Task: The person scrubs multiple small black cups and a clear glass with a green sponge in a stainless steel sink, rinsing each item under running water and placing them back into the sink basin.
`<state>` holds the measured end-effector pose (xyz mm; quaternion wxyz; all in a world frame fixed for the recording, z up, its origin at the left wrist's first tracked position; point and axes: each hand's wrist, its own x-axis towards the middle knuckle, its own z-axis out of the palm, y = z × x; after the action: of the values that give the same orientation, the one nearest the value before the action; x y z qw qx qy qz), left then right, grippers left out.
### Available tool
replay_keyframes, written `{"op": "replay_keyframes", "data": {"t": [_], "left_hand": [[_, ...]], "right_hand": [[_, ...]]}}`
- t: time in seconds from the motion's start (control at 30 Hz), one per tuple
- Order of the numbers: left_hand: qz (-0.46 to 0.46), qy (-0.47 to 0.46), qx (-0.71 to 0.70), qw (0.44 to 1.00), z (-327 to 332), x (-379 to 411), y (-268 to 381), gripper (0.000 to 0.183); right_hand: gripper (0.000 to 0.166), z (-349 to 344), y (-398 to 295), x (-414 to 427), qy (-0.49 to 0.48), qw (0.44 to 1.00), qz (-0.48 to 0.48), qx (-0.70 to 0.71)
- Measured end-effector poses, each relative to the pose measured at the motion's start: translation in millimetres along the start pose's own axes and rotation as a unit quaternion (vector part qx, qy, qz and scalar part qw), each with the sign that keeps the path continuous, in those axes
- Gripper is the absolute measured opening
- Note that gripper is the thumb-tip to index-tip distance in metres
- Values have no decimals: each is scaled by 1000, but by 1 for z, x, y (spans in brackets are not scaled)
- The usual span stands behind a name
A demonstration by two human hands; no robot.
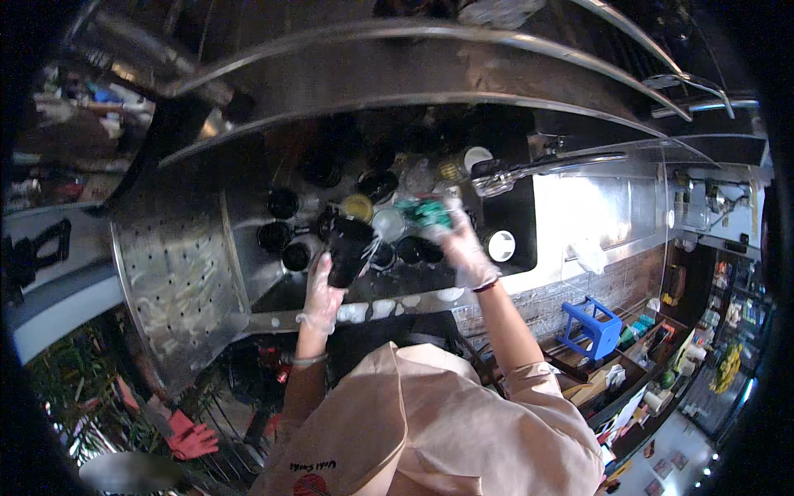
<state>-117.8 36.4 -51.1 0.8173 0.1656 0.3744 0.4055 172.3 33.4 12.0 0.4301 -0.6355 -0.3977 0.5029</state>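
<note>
Both hands wear clear plastic gloves and are over a sink basin full of cups. My left hand [324, 291] grips a black cup [348, 251], which is tilted, with what looks like water at its right side. In my right hand [464, 248] is a green scouring pad [429, 212], blurred, held a little right of the cup. Beneath and behind them stand several black cups, a yellow-rimmed cup [357, 208] and a pale round cup [389, 224]. A white cup [501, 245] rests to the right of my right hand.
A metal faucet [546, 166] reaches over the basin from the right. On the left is a perforated steel drainboard [180, 279]. Steel rails [384, 28] curve above the sink. A blue plastic stool [590, 327] stands at the lower right, and a red rubber glove [191, 436] hangs at the lower left.
</note>
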Motion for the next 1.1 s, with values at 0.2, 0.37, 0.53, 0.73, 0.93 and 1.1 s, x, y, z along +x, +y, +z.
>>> {"op": "replay_keyframes", "data": {"t": [0.2,0.37,0.53,0.73,0.93,1.1], "left_hand": [[-16,35,-36,999,2,-17,15,51],[-26,86,-41,995,14,-19,8,45],[-12,71,-51,996,25,-26,2,49],[-56,142,-54,987,21,-20,-15,43],[-97,112,24,989,48,21,-23,32],[-165,111,19,980,49,35,-31,38]], "right_hand": [[56,-137,-8,70,330,890,-159,-273],[48,-281,31,199,382,655,-228,-611],[42,-292,32,227,327,589,-248,-696],[40,-219,-51,129,185,656,-107,-724],[34,-89,-7,-3,209,971,-85,-80],[41,6,11,-59,11,995,-77,-64]]}}
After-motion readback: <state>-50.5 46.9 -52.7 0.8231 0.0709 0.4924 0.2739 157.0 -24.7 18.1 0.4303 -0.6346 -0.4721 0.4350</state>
